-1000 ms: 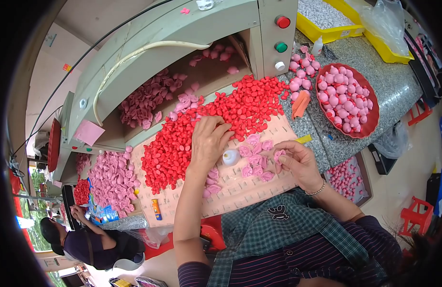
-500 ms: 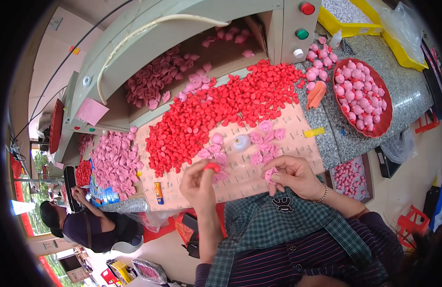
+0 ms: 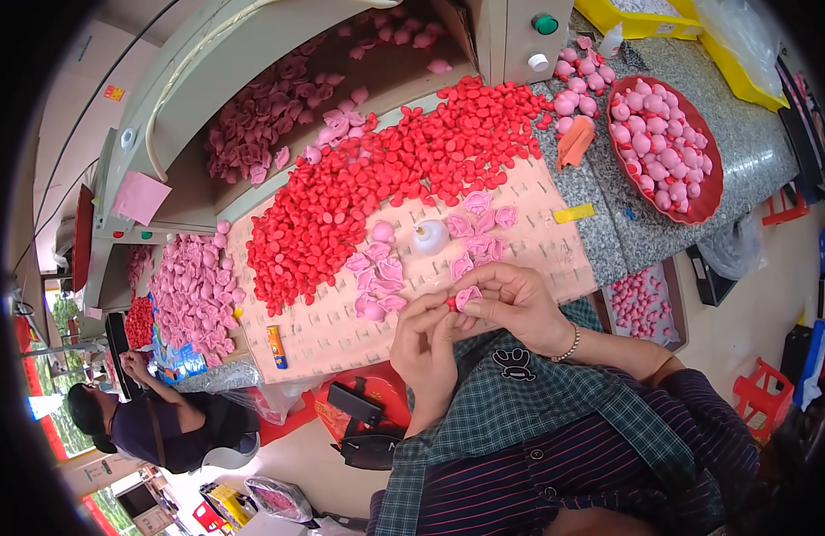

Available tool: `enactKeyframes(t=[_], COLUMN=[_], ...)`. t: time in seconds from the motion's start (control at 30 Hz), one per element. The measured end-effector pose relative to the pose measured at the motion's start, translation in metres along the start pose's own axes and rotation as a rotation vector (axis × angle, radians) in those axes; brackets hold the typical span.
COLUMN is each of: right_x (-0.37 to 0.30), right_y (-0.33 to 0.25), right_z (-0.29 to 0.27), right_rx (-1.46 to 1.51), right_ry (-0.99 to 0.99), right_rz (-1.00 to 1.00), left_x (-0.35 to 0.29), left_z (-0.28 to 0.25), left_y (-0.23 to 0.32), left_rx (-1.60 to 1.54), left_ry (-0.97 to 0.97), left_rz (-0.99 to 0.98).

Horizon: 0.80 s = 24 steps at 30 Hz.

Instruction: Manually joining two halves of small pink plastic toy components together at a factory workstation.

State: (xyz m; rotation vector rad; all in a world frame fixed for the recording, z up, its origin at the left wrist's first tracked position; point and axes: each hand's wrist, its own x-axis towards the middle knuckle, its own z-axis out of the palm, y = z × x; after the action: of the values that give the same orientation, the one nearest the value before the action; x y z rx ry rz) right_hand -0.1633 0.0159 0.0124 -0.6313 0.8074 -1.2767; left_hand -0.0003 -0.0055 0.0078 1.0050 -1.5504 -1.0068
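My left hand (image 3: 425, 345) and my right hand (image 3: 518, 308) meet over the near edge of the worktop. The right hand pinches a small pink hollow shell (image 3: 467, 297). Between the left fingertips is a small red piece (image 3: 451, 304), mostly covered by the fingers and touching the shell's side. Loose pink shells (image 3: 476, 234) lie just beyond my right hand, and another cluster of pink shells (image 3: 377, 272) lies beyond the left. A small whitish bottle with a narrow tip (image 3: 429, 237) stands between the two clusters.
A long heap of red pieces (image 3: 395, 161) covers the mat's far side, before a machine opening (image 3: 296, 107) holding pink shells. A red bowl (image 3: 715, 192) of pink balls stands right. More pink shells (image 3: 193, 295) heap left. Another person (image 3: 153, 420) sits far left.
My left hand has moved right and brought the red piece against the pink shell in my right hand. The whole view has shifted slightly.
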Motion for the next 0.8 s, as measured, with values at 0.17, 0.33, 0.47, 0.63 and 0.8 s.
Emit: enactKeyframes(t=[0.17, 0.33, 0.47, 0.63, 0.8], right_x=[-0.001, 0.001, 0.001, 0.001, 0.0], right_y=[0.001, -0.002, 0.002, 0.008, 0.003], right_z=[-0.002, 0.004, 0.008, 0.003, 0.008], right_rx=[-0.077, 0.001, -0.024, -0.22, -0.202], right_ry=[-0.036, -0.069, -0.07, -0.039, -0.068], right_rz=[-0.073, -0.01, -0.035, -0.089, -0.127], left_x=[0.012, 0.015, 0.004, 0.007, 0.012], left_z=[-0.005, -0.019, -0.025, -0.015, -0.019], left_y=[0.013, 0.006, -0.004, 0.008, 0.018], left_rx=[-0.347, -0.487, -0.566, -0.624, -0.58], left_ry=[-0.086, -0.195, -0.146, -0.04, -0.117], left_rz=[-0.438, -0.678, -0.605, -0.497, -0.521])
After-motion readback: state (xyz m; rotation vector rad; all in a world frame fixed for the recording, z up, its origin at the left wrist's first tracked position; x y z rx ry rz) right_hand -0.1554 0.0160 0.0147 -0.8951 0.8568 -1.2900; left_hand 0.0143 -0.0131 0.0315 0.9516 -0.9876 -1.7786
